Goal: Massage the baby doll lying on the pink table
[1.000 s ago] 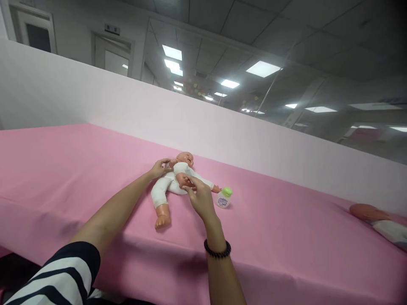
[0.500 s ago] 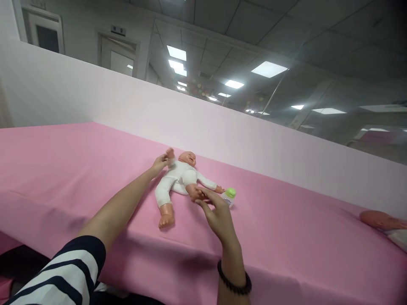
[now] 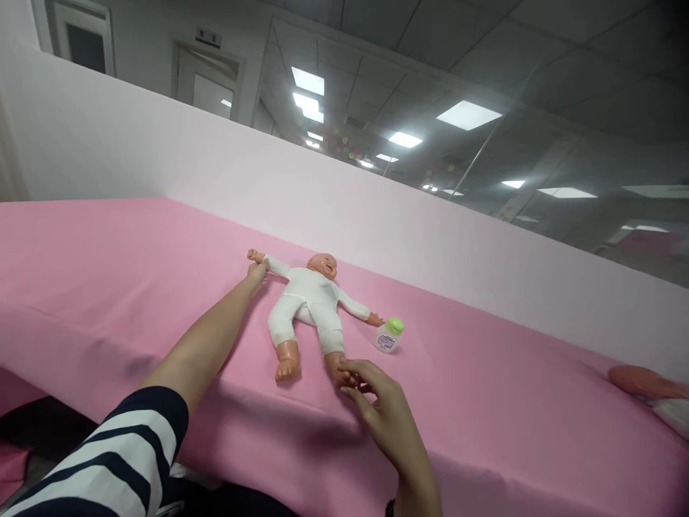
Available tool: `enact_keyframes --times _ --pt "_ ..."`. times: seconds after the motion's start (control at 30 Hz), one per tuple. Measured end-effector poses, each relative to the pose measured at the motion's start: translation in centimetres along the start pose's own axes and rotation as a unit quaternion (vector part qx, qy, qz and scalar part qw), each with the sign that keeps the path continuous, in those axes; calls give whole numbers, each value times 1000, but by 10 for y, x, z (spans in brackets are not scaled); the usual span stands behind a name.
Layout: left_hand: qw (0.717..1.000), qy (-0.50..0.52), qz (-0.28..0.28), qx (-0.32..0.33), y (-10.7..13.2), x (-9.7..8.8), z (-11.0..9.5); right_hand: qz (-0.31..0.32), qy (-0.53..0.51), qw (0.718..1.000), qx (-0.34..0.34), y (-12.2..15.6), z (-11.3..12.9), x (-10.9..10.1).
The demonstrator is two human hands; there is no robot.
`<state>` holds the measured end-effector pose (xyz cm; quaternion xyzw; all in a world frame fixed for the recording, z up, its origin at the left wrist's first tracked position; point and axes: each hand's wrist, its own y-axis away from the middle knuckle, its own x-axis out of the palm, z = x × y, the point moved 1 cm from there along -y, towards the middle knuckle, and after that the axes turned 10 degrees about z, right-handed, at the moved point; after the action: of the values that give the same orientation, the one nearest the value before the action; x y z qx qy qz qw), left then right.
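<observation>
Both of the baby doll's point(image 3: 311, 301) limbs nearest the hands have moved since the earlier frame: the arm now reaches straight out, and the leg that was bent up over the belly lies stretched down.

Leftmost, a navy-and-white striped sleeve point(image 3: 108, 452) leads to the left hand point(image 3: 257, 273), its fingers closed around the doll's forearm just below the small plastic hand. The doll lies on its back on a pink tablecloth point(image 3: 108, 251), between the two hands, in a white bodysuit. The right hand point(image 3: 386, 409) is at the doll's foot, its curled fingers point(image 3: 358, 372) pinching the ankle. Just beyond that hand sits a green-capped lotion bottle point(image 3: 387, 336), upright and apart from the doll's other hand. Well to the right of it lies a flesh-coloured piece on white cloth point(image 3: 643, 382), cut off by the frame.

Holding at wrist and ankle with a light, even pinch seems best, so the soft body stays flat.

Counted: two hands, one whole doll, one bottle, one further piece.
</observation>
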<state>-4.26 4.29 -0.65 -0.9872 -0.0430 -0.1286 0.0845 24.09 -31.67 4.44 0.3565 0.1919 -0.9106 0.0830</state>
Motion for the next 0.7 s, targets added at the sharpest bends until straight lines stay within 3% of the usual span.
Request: enact_keyframes --times 0.07,0.13,0.23,0.33,0.4,0.5,0.6,0.7 --pt "999 26 -11 -39 1 3 -1 -22 -1 1000 9 6 -6 0" --pt "999 46 19 6 6 10 -7 -59 5 998 2 -5 -8 -3" --pt "983 18 144 111 20 24 -20 -86 33 995 -26 -45 6 -7" --pt "941 -80 303 127 36 36 -25 -41 78 995 -41 -92 29 -8" --pt "922 -113 351 116 42 40 -23 -34 95 994 -35 -111 38 -7" --pt "941 -94 300 127 39 42 -19 -56 104 993 -18 -102 37 -7" --pt "981 -54 143 116 26 37 -15 -46 56 997 -26 -55 19 -10" --pt "1000 -1 19 25 15 28 -13 -24 60 998 11 -4 -2 -11"
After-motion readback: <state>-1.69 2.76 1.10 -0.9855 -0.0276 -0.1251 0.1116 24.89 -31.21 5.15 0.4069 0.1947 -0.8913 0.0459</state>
